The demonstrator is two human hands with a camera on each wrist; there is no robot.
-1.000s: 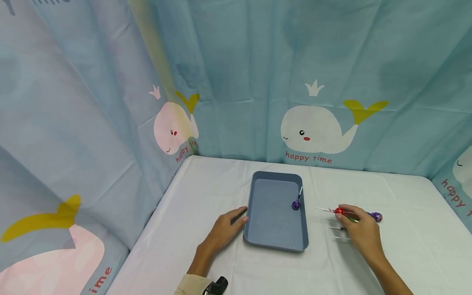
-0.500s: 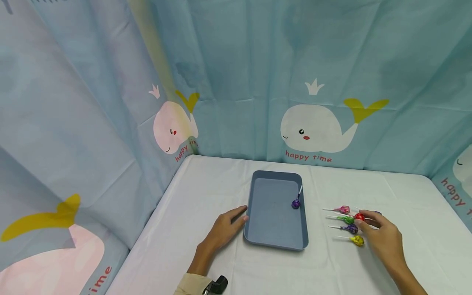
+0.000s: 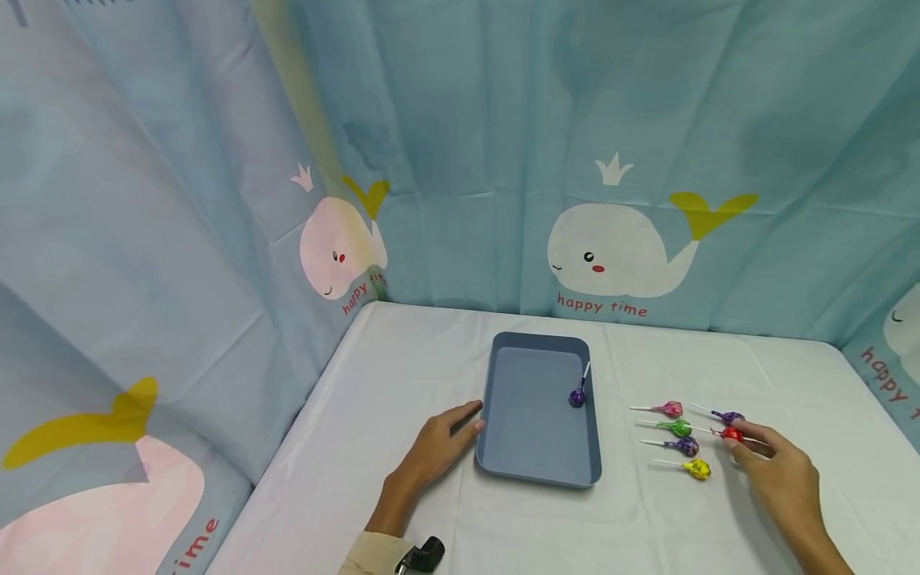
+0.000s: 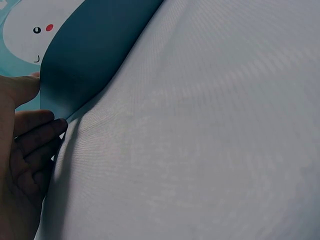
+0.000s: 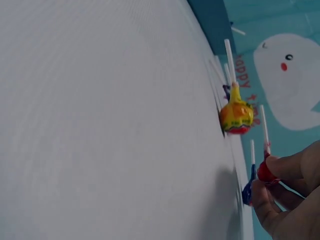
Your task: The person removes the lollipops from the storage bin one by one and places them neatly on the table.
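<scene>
My right hand (image 3: 783, 479) pinches a red lollipop (image 3: 731, 435) by its candy end between thumb and fingertips, its white stick pointing left. Just behind it lies a purple lollipop (image 3: 731, 418). To the left are a pink lollipop (image 3: 672, 409), a green lollipop (image 3: 678, 430), a dark purple lollipop (image 3: 688, 447) and a yellow lollipop (image 3: 697, 469), roughly in a column with sticks leftward. My left hand (image 3: 434, 455) touches the left side of a grey-blue tray (image 3: 532, 423) with fingers extended. Another purple lollipop (image 3: 577, 398) leans against the tray's right wall.
A white cloth (image 3: 410, 351) covers the table. Behind it and on the left hangs a blue curtain (image 3: 460, 160) printed with whales. A dark device (image 3: 422, 557) sits at my left wrist, by the beige sleeve (image 3: 370, 555).
My right hand has moved right with the red lollipop, from above the other lollipops to their right side, uncovering them. The left hand and tray stay put.
</scene>
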